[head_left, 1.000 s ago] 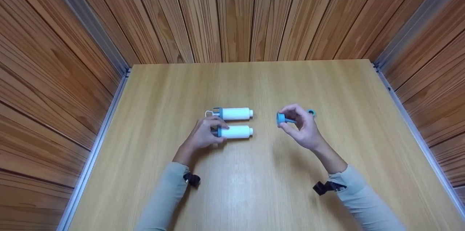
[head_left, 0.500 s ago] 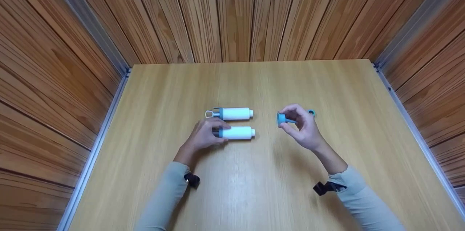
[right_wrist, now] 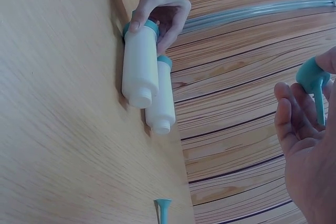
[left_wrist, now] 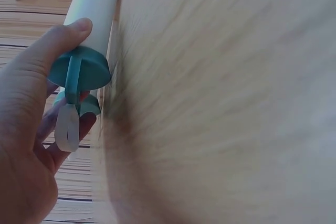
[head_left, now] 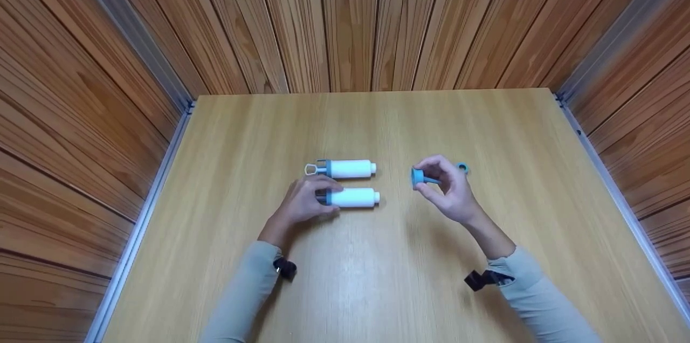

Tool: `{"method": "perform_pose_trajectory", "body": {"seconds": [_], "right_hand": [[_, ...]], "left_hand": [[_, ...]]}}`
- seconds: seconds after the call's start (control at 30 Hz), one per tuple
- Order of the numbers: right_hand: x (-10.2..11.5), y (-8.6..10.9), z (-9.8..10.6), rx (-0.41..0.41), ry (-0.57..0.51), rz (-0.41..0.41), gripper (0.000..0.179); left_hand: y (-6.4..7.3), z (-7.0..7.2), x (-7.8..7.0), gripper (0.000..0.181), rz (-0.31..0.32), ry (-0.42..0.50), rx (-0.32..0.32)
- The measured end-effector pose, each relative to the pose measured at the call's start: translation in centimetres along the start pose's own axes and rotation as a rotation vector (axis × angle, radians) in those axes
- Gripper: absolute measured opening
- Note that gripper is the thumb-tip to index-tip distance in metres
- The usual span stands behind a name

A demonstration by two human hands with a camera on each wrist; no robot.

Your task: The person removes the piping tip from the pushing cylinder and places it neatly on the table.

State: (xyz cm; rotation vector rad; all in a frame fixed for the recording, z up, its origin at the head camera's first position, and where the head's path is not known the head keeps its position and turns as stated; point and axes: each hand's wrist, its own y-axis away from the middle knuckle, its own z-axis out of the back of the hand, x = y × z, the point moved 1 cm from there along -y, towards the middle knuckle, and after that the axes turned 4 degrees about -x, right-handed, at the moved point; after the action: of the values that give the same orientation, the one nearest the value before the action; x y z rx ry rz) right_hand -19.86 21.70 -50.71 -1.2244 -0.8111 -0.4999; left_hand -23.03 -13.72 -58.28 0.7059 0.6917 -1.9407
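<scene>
My left hand (head_left: pixel 303 200) holds the nearer white syringe-like cylinder (head_left: pixel 354 197) at its teal cap end (left_wrist: pixel 94 69), thumb on the white body. A white loop handle (left_wrist: pixel 67 129) sticks out behind that cap, and a short spout (right_wrist: pixel 140 98) ends the other side. Just beyond it, a matching cylinder (head_left: pixel 351 169) lies parallel on the table, its loop handle pointing left. In my right hand (head_left: pixel 450 192), thumb and fingers pinch a teal funnel-shaped piece (head_left: pixel 416 176) above the table. Its wide end faces the cylinders; the thin stem (right_wrist: pixel 319 103) runs toward the palm.
A second teal funnel-shaped piece (right_wrist: pixel 164 213) rests on the wooden table (head_left: pixel 345 289), partly behind my right hand in the head view. Wood-plank walls (head_left: pixel 350 25) with metal corner posts (head_left: pixel 145 41) enclose the back and both sides.
The nearer cylinder has shifted slightly right, with my left hand still gripping it. My right hand and its teal piece have hardly moved.
</scene>
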Motion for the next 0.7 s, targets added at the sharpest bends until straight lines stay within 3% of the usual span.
{"method": "perform_pose_trajectory", "body": {"seconds": [0.53,0.7], "right_hand": [[0.01,0.00,-0.04,-0.009,-0.013,-0.026,0.036],[-0.02,-0.05,-0.08,-0.003,-0.022,-0.015,0.035]], "left_hand": [[0.06,0.07,0.09,0.040,-0.093,-0.017,-0.088],[0.14,0.20,-0.05,0.039,-0.078,-0.007,-0.079]]}}
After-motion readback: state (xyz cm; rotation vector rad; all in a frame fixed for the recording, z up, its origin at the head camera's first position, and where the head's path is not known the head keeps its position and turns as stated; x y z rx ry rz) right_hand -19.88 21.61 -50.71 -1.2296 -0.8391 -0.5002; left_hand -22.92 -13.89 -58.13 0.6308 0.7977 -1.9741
